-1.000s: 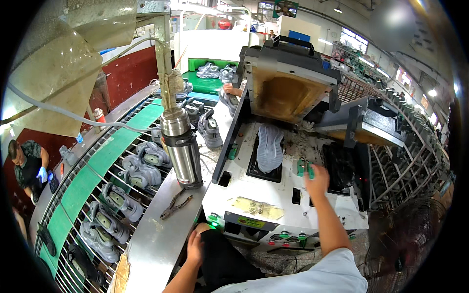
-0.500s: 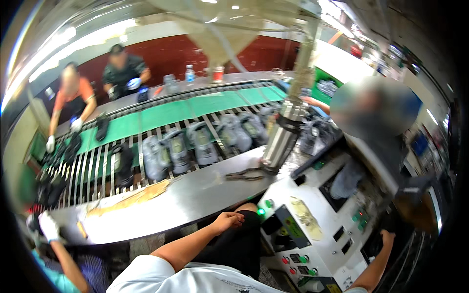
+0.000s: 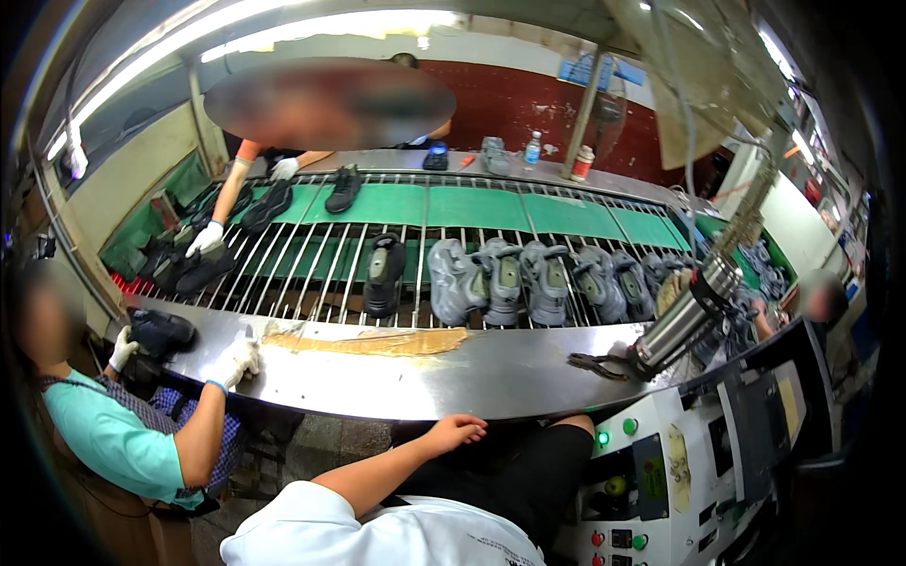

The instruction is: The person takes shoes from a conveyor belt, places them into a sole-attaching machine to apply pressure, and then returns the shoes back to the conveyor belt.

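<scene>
My left hand (image 3: 458,431) rests over my lap beside the steel table edge (image 3: 415,401), in front of my black shorts. Its fingers are loosely bent and a little apart, with nothing visible in them. My right hand is out of view. To my right stands a white machine panel (image 3: 613,514) with green and red buttons. On the steel table lie dark pliers (image 3: 596,364) beside a shiny metal flask (image 3: 675,316). Grey sneakers (image 3: 547,283) stand in a row on the roller conveyor (image 3: 321,297), and a black shoe (image 3: 382,274) stands apart to their left.
At left, a gloved co-worker in a teal shirt (image 3: 118,429) sits by a dark shoe (image 3: 160,330). Across the conveyor, a gloved hand (image 3: 205,239) touches black shoes. Torn brown tape (image 3: 368,341) sticks to the table. A green belt (image 3: 472,209) runs behind the rollers.
The view has swung left, bringing the teal-shirted co-worker further in. My right hand, earlier at the machine's right side, has left the picture. My left hand stays over my lap.
</scene>
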### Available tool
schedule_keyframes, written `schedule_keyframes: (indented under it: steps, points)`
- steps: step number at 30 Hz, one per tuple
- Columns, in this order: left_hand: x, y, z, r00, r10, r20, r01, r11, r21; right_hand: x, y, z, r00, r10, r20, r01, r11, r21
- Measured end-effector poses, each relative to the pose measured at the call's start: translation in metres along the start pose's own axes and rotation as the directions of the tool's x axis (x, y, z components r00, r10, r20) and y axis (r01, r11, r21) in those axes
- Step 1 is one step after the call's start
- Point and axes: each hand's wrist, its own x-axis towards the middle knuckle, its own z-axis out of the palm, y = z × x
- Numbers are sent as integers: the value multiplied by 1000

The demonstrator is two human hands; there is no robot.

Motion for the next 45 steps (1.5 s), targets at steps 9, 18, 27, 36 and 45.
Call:
schedule_keyframes:
  steps: [9,18,27,36,45]
  points:
    - [-34,60,80,745,235,624,-179,972,-152,-178,-109,-27,584,-38,811,-643,588,491]
    - [-100,133,-41,879,475,27,-259,526,-810,-276,-439,-168,-361,-931,54,-392,204,897]
    - [-157,14,-216,106,536,-837,-282,824,492,-345,-428,-155,-532,-831,161,-518,470,714]
    - [-76,3,-251,-59,586,-808,-378,736,561,-431,-386,-99,-649,-664,370,-426,721,546]
    - [29,91,-354,-94,540,-836,-163,821,548,-565,-477,-88,-713,-612,342,-306,710,634]
